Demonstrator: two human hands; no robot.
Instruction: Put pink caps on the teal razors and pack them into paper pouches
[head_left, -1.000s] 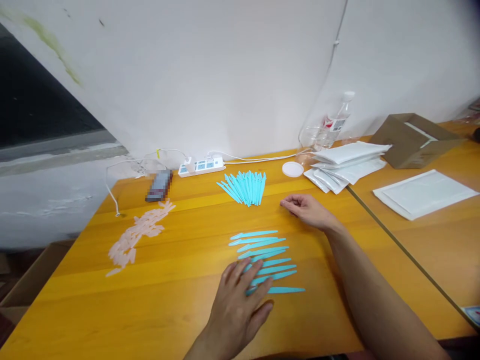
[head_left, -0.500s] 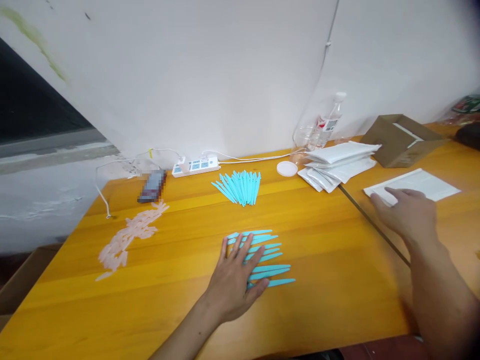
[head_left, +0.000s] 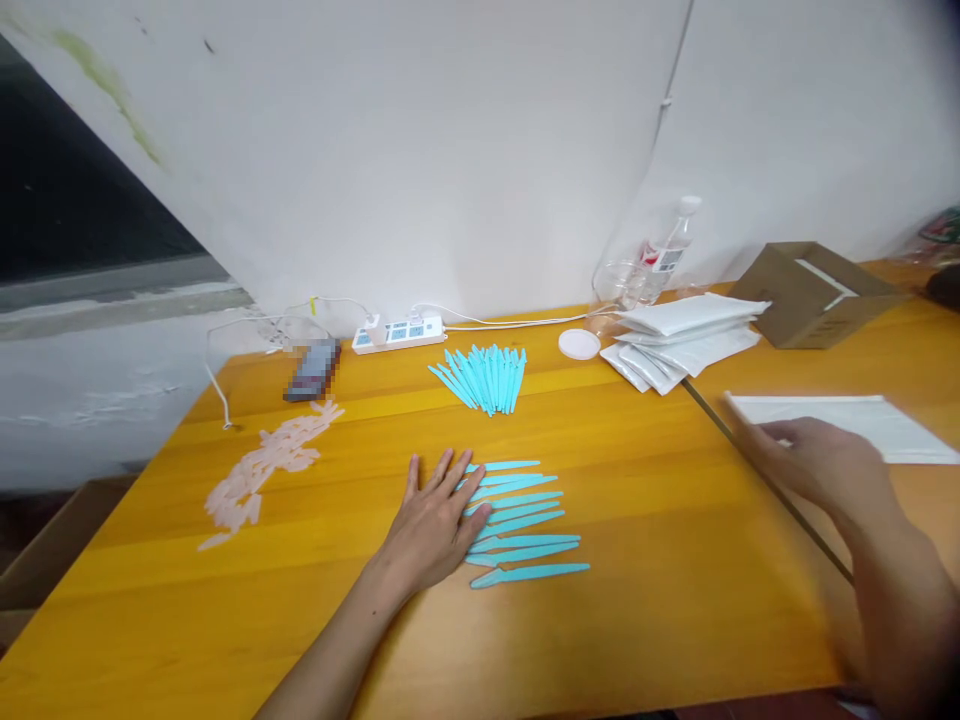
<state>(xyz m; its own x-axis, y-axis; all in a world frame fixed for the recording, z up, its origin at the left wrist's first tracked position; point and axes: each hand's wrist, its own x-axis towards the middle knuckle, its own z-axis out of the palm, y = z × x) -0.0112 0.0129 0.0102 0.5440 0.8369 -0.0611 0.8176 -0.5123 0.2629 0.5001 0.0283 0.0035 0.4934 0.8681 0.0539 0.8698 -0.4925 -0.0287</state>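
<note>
My left hand (head_left: 439, 520) lies flat with fingers spread, its fingertips and thumb over the left ends of several slim turquoise plastic sticks (head_left: 532, 573). These are tapered, look like small eyebrow razors, and lie side by side in a column, pointing right. At the right, my right hand (head_left: 814, 465) is closed on the left part of a flat white padded envelope (head_left: 877, 420); its fingertips are partly hidden behind the hand. A second bunch of turquoise sticks (head_left: 487, 380) is fanned out farther back.
Pale pink small pieces (head_left: 262, 465) lie heaped at the left, near a blurred phone (head_left: 311, 370). Along the wall are a power strip (head_left: 397, 335), a round white lid (head_left: 579, 344), a plastic bottle (head_left: 664, 255), stacked white envelopes (head_left: 682, 335) and a cardboard box (head_left: 817, 295).
My left hand has slid left, uncovering more of the turquoise sticks. The right hand has come nearer to me, and the white envelope has shifted and turned with it.
</note>
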